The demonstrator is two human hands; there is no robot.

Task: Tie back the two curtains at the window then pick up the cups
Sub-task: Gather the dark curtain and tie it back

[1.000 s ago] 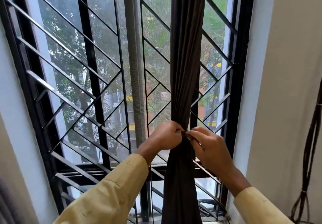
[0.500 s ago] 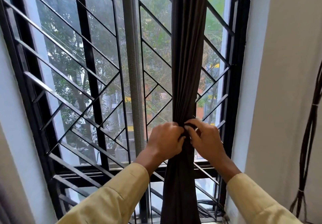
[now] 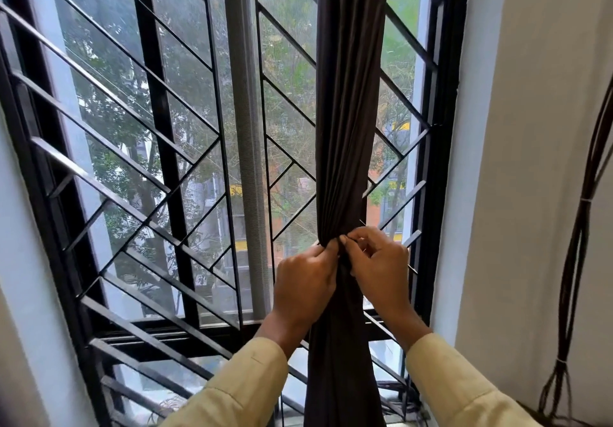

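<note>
A dark brown curtain hangs gathered into a narrow bundle in front of the right half of the window. It is cinched at a waist where both hands meet. My left hand pinches the bundle from the left, fingers closed on the fabric or a thin tie at the waist. My right hand pinches it from the right, fingertips touching the left hand's. The tie itself is too thin and hidden to make out. No cups and no second curtain are in view.
A black metal window grille with slanted bars stands behind the curtain. A grey mesh post runs down the middle. White wall on the right carries a bundle of dark cables. More cables lie on the sill at bottom right.
Both hands have shifted slightly up and right along the curtain waist. My fingertips have drawn closer together at the cinch. The view has tilted a little.
</note>
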